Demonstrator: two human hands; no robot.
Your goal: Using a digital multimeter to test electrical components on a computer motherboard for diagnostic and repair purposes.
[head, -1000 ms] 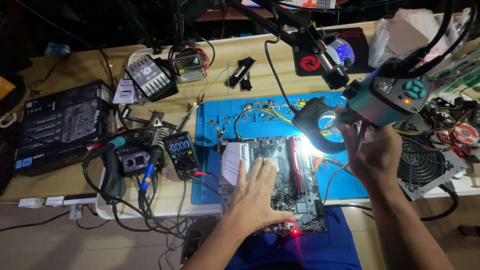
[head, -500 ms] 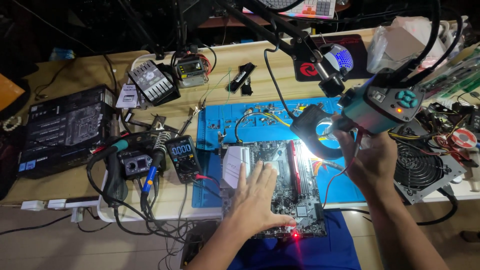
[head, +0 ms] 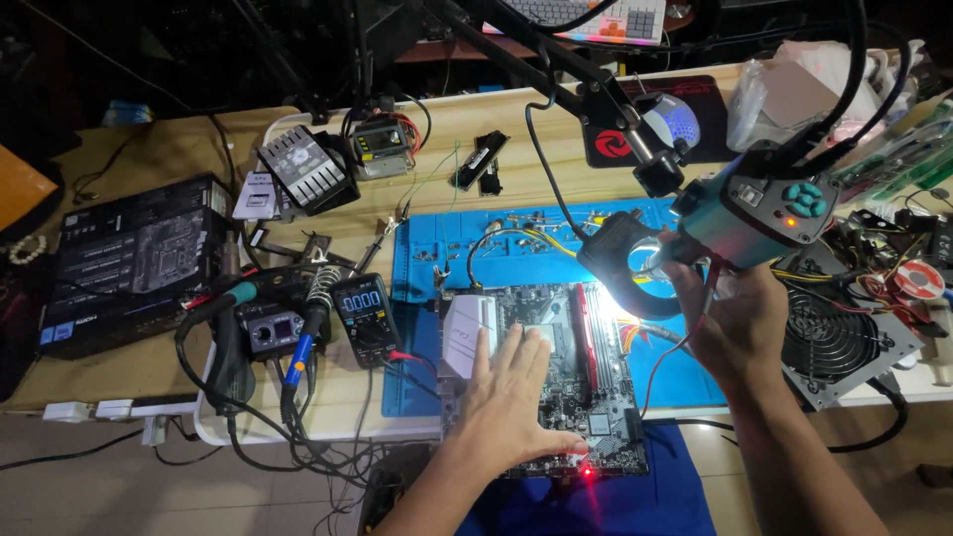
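Motherboard [head: 586, 387] flat on blue mat [head: 437, 248]

The motherboard [head: 556, 382] lay hemmed in: the camera [head: 754, 213] and its lit ring lamp [head: 625, 263] hung low over its upper right corner, and the multimeter [head: 363, 318] and soldering station [head: 268, 333] with trailing cables crowded the desk [head: 516, 109] to its left. Open room remained on the blue mat [head: 427, 372] between multimeter and board. A fan unit [head: 844, 342] blocked the right side.

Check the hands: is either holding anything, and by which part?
Left hand holds nothing, lying flat on the motherboard. Right hand is raised under the microscope camera; a grip cannot be told.
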